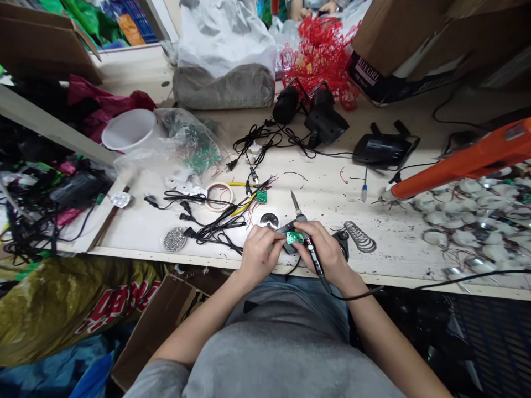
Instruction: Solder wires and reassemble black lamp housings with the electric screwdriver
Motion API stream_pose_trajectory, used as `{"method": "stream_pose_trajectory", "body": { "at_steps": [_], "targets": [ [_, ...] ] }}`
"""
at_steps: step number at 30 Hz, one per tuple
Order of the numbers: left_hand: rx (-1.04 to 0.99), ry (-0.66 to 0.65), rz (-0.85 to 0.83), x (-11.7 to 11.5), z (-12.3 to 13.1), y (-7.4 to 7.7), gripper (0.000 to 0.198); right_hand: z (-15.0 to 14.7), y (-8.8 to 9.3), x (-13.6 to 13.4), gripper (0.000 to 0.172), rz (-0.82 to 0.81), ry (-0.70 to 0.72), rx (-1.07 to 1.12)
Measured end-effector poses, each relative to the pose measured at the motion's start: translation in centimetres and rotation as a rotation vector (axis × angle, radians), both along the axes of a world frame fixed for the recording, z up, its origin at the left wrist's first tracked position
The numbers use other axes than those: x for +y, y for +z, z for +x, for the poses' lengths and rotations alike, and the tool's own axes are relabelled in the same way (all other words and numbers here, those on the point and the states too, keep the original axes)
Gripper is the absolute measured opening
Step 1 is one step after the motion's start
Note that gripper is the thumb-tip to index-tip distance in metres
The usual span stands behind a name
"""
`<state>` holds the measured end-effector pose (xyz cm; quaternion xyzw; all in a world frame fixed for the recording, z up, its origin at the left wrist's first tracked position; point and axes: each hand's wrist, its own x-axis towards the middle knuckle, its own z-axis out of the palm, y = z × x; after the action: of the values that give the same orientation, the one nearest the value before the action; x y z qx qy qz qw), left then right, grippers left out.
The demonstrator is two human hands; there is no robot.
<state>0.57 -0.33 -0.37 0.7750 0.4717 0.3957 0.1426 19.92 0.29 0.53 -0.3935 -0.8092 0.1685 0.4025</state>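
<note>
Electronics workshop: soldering iron (317,264), circuit board (295,238), cable-strewn bench (398,243)

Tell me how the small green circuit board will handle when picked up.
The small green circuit board is probably light and stiff: it looks like a thin flat plate, held between the left hand and the right hand. Its small mounted parts may be fragile. Being flat, it seems unlikely to roll.

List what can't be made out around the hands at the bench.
Head view:
- Green circuit board: edges and underside hidden by the left hand and right hand.
- Soldering iron: middle hidden by the right hand.
- Small green board: markings too small to read.
- Orange tool: far end cut off by the right edge.
</note>
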Motion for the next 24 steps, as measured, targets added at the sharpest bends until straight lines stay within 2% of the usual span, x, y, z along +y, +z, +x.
{"method": "stream_pose_trajectory", "body": {
  "at_steps": [9, 13, 24],
  "targets": [
    [0.166, -0.124, 0.021, 1.2, -1.0, 1.0, 0.011, 0.6, -1.4, -0.4, 0.055, -0.073, 0.070, -0.051],
    [0.207, -0.136, 0.052, 1.3, -1.1, 1.3, 0.012, 0.6, -1.6, -0.3, 0.055, -0.065, 0.074, -0.031],
    [0.098, -0.050, 0.042, 0.7, -1.0, 0.2, 0.013, 0.6, 0.3, 0.9, 0.052, -0.064, 0.149, -0.103]
  ]
}}
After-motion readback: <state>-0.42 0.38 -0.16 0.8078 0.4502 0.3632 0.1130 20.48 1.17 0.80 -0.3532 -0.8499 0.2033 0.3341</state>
